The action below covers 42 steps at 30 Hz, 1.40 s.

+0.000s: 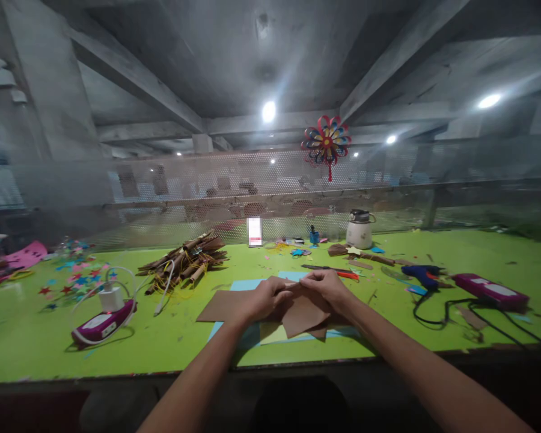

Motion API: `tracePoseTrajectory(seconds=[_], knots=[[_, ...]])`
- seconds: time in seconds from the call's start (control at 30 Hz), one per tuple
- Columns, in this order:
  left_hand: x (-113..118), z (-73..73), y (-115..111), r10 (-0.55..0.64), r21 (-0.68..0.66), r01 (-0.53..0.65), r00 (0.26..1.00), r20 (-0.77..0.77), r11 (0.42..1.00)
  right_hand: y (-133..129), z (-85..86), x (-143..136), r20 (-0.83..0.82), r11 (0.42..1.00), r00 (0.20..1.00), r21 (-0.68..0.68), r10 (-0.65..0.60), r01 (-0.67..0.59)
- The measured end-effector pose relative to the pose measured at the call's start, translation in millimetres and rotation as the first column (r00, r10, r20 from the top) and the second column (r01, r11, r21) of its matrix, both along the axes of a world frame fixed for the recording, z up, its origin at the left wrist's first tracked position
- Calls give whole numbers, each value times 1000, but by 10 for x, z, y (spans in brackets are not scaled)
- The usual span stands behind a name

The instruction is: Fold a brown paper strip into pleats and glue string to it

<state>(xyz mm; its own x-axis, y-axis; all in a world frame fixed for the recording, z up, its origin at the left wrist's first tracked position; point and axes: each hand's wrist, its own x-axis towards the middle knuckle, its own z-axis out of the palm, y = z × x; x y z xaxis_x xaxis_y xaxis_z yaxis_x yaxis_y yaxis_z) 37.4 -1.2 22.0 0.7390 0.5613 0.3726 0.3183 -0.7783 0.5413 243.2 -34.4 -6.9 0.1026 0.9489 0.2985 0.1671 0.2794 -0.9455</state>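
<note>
Both hands meet over the middle of the green table, pinching the upper edge of a sheet of brown paper [304, 313]. My left hand [270, 297] is closed on the left part of that edge, which looks rolled or folded over. My right hand [327, 288] grips the same edge a little to the right, thumb and fingers together. Below the held sheet lie another brown sheet [219, 305], light blue paper [247, 284] and a pale yellow piece [273, 334]. Just beyond my hands rests a cutter with a red-orange handle [347, 275].
A pile of brown paper rolls [193, 258] and scattered paper stars [79, 279] lie left, near a purple power strip [103, 325]. On the right are a blue glue gun [421, 276], a second purple power strip [491, 291] with black cable, and a white jug [359, 231].
</note>
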Motion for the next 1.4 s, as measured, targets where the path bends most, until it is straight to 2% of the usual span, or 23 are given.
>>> tracePoseTrajectory(seconds=[0.07, 0.13, 0.3, 0.5, 0.6, 0.83, 1.0, 1.13, 1.23, 1.4], knots=[[6, 0, -18, 5, -66, -5, 1000, -7, 998, -13, 12, -10, -17, 1000, 1000, -15, 18, -18], [8, 10, -43, 1, -193, -5, 1000, -22, 981, -21, 26, -11, -32, 999, 999, -33, 42, -43], [-21, 47, -45, -75, -476, 78, 997, 26, 876, -9, 60, 34, -40, 996, 995, -21, 90, -91], [-41, 14, 20, -80, -632, 112, 994, 79, 766, -17, 92, 56, -86, 991, 988, -6, 131, -132], [-29, -1, 19, -51, -641, 106, 993, 105, 760, -15, 103, 41, -120, 990, 982, 8, 143, -143], [-26, 8, 34, 29, -562, 8, 998, 58, 827, 17, 97, 18, -139, 991, 981, 19, 137, -136], [-41, 20, 63, 48, -509, -1, 996, 81, 861, 24, 107, 28, -143, 989, 979, 53, 143, -137], [-68, 2, 82, 51, -501, -4, 996, 80, 865, 18, 131, 46, -62, 985, 984, 55, 169, -165], [-77, -19, 78, 16, -496, 24, 997, 75, 868, 14, 128, 46, 55, 979, 977, -4, 205, -205], [-30, 16, 3, -57, -382, 58, 998, 15, 923, -8, 107, 18, 178, 964, 948, -73, 265, -256]])
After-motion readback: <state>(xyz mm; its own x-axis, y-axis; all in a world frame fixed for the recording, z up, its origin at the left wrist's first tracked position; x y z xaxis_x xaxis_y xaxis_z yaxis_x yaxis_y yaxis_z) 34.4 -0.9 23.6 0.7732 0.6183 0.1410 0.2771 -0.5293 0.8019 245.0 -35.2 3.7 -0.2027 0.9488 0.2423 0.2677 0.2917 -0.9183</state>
